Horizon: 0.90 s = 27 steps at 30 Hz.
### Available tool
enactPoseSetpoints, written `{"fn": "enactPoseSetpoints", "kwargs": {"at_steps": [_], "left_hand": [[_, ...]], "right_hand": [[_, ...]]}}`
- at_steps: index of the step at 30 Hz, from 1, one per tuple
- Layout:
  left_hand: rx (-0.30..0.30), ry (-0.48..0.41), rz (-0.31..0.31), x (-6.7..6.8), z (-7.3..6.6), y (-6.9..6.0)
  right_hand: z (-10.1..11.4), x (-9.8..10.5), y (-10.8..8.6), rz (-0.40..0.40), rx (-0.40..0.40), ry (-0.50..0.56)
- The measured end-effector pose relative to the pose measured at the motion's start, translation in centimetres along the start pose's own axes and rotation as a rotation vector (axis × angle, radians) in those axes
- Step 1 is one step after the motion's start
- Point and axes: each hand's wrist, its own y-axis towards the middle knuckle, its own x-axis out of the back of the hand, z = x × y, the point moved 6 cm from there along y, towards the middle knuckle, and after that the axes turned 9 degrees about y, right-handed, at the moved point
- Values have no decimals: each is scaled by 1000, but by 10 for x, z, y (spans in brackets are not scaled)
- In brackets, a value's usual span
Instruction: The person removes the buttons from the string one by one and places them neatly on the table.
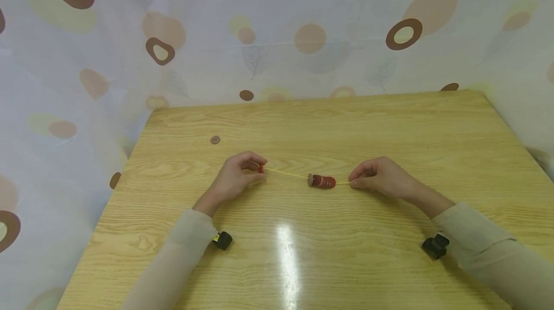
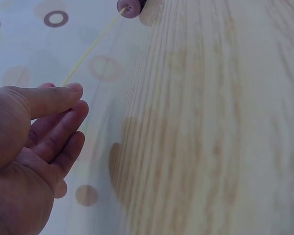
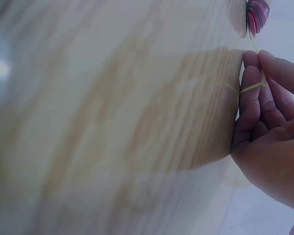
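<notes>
A yellow string (image 1: 285, 173) runs between the two hands, with a stack of red and brown buttons (image 1: 324, 182) threaded on it. My left hand (image 1: 231, 175) pinches a small red piece (image 1: 261, 168) at the string's left end, between thumb and fingers. In the left wrist view the string (image 2: 93, 46) rises from the fingertips of the left hand (image 2: 39, 127) to a button (image 2: 129, 8) with holes. My right hand (image 1: 385, 179) pinches the string just right of the stack. The right wrist view has a loose string tail (image 3: 251, 88) by the right hand (image 3: 274, 107).
A single brown button (image 1: 215, 140) lies on the wooden table (image 1: 346, 127), beyond my left hand. Small black cameras (image 1: 224, 241) are at both wrists. A patterned sheet (image 1: 277, 26) hangs behind the table and at its sides.
</notes>
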Motion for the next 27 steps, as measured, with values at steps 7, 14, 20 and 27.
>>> {"fn": "enactPoseSetpoints", "kwargs": {"at_steps": [7,14,20,27], "left_hand": [[-5,-15,1,4,-3,-2],[4,-10,-3,5,2,0],[40,7,-10,8,4,2],[52,40,-34,16,7,4]], "right_hand": [[-1,1,1,-3,-3,-12],[-1,1,0,-2,-1,-12],[-1,1,0,-1,-1,-13],[0,1,0,-2,4,-16]]}}
